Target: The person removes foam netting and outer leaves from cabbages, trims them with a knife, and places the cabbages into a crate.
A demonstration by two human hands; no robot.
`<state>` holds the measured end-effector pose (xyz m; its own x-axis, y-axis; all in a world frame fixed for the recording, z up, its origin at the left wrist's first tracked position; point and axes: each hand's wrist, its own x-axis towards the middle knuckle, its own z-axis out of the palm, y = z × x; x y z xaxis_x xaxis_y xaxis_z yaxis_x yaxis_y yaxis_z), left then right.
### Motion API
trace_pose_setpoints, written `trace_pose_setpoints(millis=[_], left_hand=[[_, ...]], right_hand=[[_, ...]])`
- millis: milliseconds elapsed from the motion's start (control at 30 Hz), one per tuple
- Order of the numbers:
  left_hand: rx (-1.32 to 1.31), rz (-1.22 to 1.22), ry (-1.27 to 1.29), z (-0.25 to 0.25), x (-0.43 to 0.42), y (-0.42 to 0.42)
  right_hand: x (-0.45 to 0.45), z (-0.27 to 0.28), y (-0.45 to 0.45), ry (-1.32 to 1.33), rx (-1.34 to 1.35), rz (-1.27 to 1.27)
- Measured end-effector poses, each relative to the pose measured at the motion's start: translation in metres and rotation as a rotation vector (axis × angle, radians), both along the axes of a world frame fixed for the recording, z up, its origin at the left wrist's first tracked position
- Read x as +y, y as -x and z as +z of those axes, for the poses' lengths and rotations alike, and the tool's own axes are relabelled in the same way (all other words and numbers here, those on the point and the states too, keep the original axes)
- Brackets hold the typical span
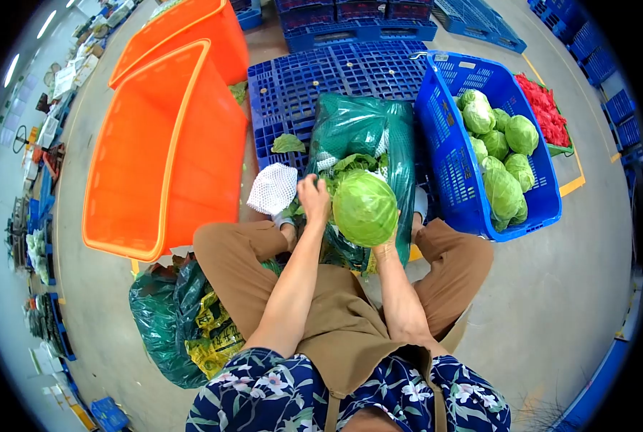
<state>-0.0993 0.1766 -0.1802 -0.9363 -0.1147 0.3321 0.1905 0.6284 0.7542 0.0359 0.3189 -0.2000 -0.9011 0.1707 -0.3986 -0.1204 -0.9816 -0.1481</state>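
Observation:
A round green cabbage (365, 209) rests in my right hand (388, 243), which grips it from below and the right side. My left hand (314, 200) is just left of the cabbage, its fingers curled together; whether anything is between them is hidden. Under both hands lies an opened green plastic bag (365, 114) with loose cabbage leaves (356, 161) and white foam netting in its mouth. A piece of white foam net (273, 189) lies to the left of my left hand. Beyond it, a single leaf (288, 143) sits on the blue pallet (278, 86).
To my right stands a blue crate (447, 137) holding several cabbages (505, 191), with red netted goods (541, 108) behind it. Two orange bins (203, 158) stand at my left. Crumpled green and yellow bags (167, 317) lie by my left knee. Stacked blue crates (357, 32) are ahead.

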Motion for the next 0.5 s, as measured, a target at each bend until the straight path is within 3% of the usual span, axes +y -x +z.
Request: trace_pose_setpoints(millis=[33, 67, 133, 167, 233, 300, 400, 500], left_hand=[[-0.079, 0.013, -0.057, 0.038, -0.007, -0.01], [-0.322, -0.117, -0.292, 0.075, -0.016, -0.019], [-1.023, -0.296, -0.685, 0.088, -0.027, -0.019], [-1.093, -0.342, -0.923, 0.093, -0.032, -0.022], [-1.198, -0.442, -1.413, 0.101, -0.04, -0.031], [-1.174, -0.484, -1.482, 0.084, -0.055, -0.038], [-1.172, -0.539, -1.629, 0.045, -0.068, -0.051], [-1.176, -0.579, -1.663, 0.035, -0.067, -0.056]], right_hand=[[0.004, 0.006, -0.002, -0.002, 0.027, 0.05], [0.006, 0.008, 0.0, -0.069, 0.09, 0.077], [0.005, 0.028, 0.015, -0.2, 0.221, 0.133], [-0.002, 0.048, 0.017, -0.283, 0.134, 0.056], [0.005, 0.065, 0.026, -0.487, 0.111, 0.217], [0.012, 0.086, 0.035, -0.731, 0.09, 0.392], [0.012, 0.108, 0.043, -0.734, -0.013, 0.569], [0.017, 0.12, 0.045, -0.844, -0.052, 0.72]])
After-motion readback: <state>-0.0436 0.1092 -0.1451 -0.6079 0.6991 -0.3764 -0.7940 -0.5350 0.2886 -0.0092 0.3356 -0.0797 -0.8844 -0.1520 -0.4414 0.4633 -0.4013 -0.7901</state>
